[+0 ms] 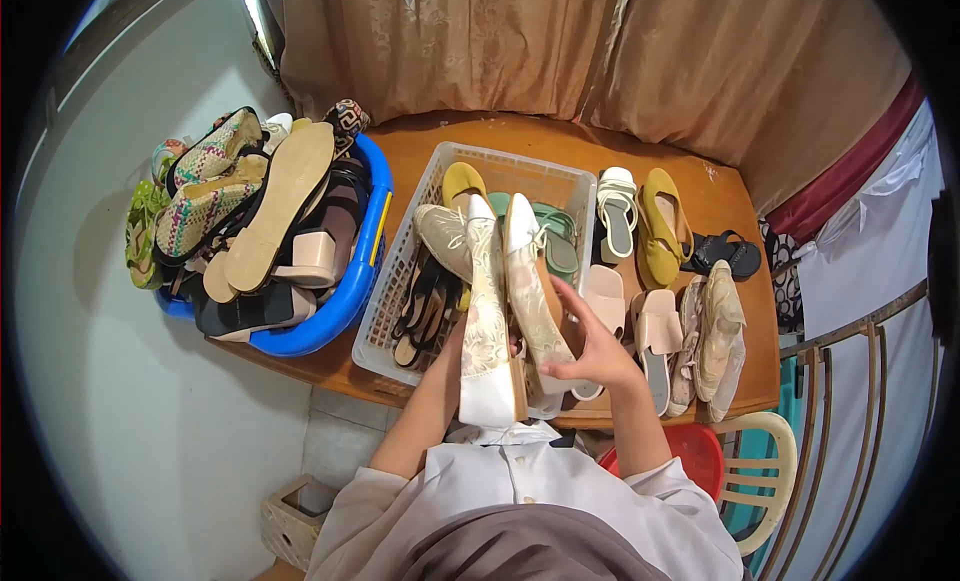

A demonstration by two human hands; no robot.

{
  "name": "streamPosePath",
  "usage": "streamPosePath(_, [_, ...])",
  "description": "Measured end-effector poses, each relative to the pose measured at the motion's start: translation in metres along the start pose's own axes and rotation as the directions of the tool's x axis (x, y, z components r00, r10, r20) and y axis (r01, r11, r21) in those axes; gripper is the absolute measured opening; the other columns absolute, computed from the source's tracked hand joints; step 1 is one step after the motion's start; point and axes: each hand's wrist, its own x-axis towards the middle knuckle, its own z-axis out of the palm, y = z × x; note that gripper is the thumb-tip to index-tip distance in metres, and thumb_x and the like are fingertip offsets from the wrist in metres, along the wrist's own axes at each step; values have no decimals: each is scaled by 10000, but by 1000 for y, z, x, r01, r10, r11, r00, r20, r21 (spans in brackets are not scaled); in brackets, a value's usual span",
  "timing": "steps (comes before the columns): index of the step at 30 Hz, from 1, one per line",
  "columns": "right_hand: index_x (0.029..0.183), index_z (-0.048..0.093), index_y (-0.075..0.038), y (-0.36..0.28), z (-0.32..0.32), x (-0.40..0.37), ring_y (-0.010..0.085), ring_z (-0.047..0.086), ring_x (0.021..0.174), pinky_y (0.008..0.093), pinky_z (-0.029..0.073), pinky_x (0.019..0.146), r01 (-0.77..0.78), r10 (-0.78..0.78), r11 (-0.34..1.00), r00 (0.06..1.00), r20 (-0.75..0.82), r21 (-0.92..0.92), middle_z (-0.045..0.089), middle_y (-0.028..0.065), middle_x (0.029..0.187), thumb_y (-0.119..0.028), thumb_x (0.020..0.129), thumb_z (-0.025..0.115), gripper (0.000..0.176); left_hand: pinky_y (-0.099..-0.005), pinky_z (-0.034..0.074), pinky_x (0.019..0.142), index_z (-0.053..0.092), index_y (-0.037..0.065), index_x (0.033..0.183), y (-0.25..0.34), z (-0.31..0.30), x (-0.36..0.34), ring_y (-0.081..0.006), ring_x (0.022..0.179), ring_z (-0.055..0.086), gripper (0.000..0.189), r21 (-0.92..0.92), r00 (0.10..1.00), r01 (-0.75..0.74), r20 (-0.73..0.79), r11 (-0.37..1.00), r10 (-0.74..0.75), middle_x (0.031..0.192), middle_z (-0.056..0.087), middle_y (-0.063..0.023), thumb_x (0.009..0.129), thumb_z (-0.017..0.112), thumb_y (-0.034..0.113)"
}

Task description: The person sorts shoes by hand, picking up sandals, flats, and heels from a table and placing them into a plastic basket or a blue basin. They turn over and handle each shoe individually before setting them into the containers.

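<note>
A pair of white shoes with cream lace sides is raised in front of me, over a translucent plastic basket. My right hand is closed around the right lace shoe, thumb near its heel and fingers along its outer side. The left lace shoe stands upright beside it, toe pointing away. Behind that shoe is my left hand, holding it; most of its fingers are hidden. Inside the basket lie a mustard flat, a beige lace-up shoe, green sandals and black sandals.
A blue basin heaped with shoes stands left on the wooden table. Right of the basket are white sandals, mustard shoes, black slippers, pink slides and beige flats. Chairs stand below right.
</note>
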Motion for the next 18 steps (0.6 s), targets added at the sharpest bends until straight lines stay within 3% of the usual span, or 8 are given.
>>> streamPosePath(4, [1354, 326, -75, -7, -16, 6, 198, 457, 1093, 307, 335, 974, 45, -83, 940, 991, -101, -338, 482, 92, 1152, -17, 562, 710, 882, -286, 541, 644, 432, 53, 1234, 2, 3, 0, -160, 841, 601, 436, 107, 998, -22, -48, 994, 27, 1031, 563, -82, 864, 584, 229])
streamPosePath(5, [1268, 452, -73, -7, -18, 9, 171, 515, 920, 295, 409, 873, 200, -266, 847, 962, -65, -492, 525, 59, 936, 37, 559, 664, 748, -284, 542, 648, 431, 53, 1235, 2, 4, 0, -157, 847, 601, 436, 116, 997, -21, -73, 993, 30, 1037, 562, -81, 865, 584, 226])
streamPosePath(6, [1104, 591, -53, -4, -24, 10, 156, 548, 835, 287, 432, 801, 58, -100, 963, 983, -153, -262, 552, 42, 805, 94, 568, 597, 556, -277, 551, 565, 404, 11, 1238, 1, 18, -7, -204, 780, 630, 496, -19, 973, -48, -226, 999, 42, 1013, 569, -140, 849, 594, 254])
streamPosePath(10, [780, 691, -101, 1, -27, 24, 200, 585, 812, 315, 447, 752, 284, -406, 764, 909, -90, -580, 583, 24, 710, 139, 528, 539, 380, -290, 551, 682, 438, 23, 1219, -1, -8, -12, -188, 859, 619, 436, 8, 990, 123, 74, 992, -123, 1056, 564, -120, 884, 540, 282])
streamPosePath(12, [622, 671, -130, 9, -20, 31, 227, 584, 852, 369, 448, 825, 366, -532, 637, 846, -43, -679, 590, 3, 691, 110, 515, 579, 278, -299, 555, 716, 461, 23, 1200, -9, -11, 5, -184, 882, 622, 449, -406, 841, 408, 517, 818, -162, 1062, 574, -116, 898, 498, 353])
streamPosePath(13, [586, 651, -128, 7, -16, 31, 218, 581, 868, 398, 435, 870, 390, -588, 562, 809, -21, -730, 591, -10, 682, 64, 527, 604, 207, -298, 554, 713, 460, 25, 1202, -12, -10, 5, -181, 878, 622, 452, -413, 835, 409, 529, 814, -152, 1058, 574, -112, 899, 494, 359])
streamPosePath(15, [499, 593, -123, 8, -14, 32, 205, 567, 908, 475, 383, 972, 432, -668, 452, 744, 26, -781, 600, -40, 674, -69, 553, 640, 89, -295, 553, 707, 457, 30, 1206, -16, -9, 6, -175, 870, 621, 459, -388, 885, 357, 432, 850, -174, 1051, 575, -104, 901, 486, 372])
streamPosePath(18, [487, 593, -126, 5, -3, 32, 217, 559, 909, 475, 365, 994, 497, -705, 515, 710, -14, -699, 604, -45, 675, -83, 561, 639, 97, -290, 551, 697, 453, 38, 1213, -16, -1, 1, -165, 858, 621, 470, -200, 971, 235, 103, 951, -218, 1040, 576, -91, 903, 475, 391])
